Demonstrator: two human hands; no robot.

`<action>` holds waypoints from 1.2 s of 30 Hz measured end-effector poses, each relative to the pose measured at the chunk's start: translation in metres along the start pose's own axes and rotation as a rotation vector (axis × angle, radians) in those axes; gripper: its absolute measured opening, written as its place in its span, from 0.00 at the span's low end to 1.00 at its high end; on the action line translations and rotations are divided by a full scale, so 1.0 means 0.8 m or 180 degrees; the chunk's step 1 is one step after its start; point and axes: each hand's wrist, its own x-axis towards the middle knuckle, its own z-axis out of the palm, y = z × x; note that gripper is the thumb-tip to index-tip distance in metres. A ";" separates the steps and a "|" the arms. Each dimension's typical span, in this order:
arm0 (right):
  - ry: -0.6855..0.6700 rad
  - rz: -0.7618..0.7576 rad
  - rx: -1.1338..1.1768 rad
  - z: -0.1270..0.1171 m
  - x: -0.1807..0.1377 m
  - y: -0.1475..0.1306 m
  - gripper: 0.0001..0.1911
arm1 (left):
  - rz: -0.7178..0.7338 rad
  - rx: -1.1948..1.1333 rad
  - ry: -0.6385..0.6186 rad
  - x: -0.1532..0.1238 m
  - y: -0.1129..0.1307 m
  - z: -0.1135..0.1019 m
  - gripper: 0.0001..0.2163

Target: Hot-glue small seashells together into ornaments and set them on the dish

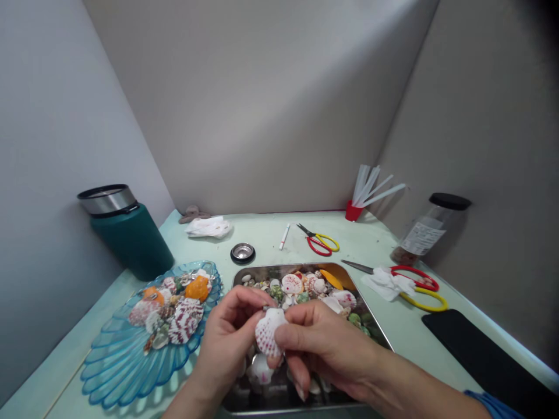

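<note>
A white scallop shell (267, 333) with purple-red spots is held up in front of me, over a metal tray (305, 407) of mixed shells. My right hand (321, 343) pinches it, thumb across its face. At its upper left edge, my left hand (238, 326) has thumb and fingertips closed by the hinge, where a small dark bit shows that I cannot make out. Below the held shell lies another pale shell (261, 369). To the left, a blue shell-shaped dish (131, 372) carries orange, white and maroon-striped shells (186, 321).
Behind the tray are a round lid (243, 252), a white marker (285, 237) and scissors (321, 240). Larger scissors (414, 285) with tissue (386, 283) lie right, near a jar (421, 230) and a black phone-like slab (480, 355). A green flask (131, 238) stands left.
</note>
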 end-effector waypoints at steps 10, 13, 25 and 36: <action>0.0262 -0.0198 -0.0558 0.003 -0.003 -0.003 0.11 | -0.0106 -0.0202 -0.0063 0.000 -0.001 -0.002 0.05; 0.0266 -0.0216 -0.0531 0.002 -0.002 -0.003 0.12 | -0.0088 -0.0217 -0.0031 0.000 -0.001 -0.001 0.05; 0.0296 -0.0189 -0.0479 0.003 0.000 0.000 0.11 | 0.0045 -0.0110 -0.0015 0.001 -0.001 0.001 0.05; 0.0350 -0.0268 -0.0551 0.003 0.000 -0.001 0.10 | 0.0025 -0.0093 -0.0002 0.001 -0.002 0.002 0.05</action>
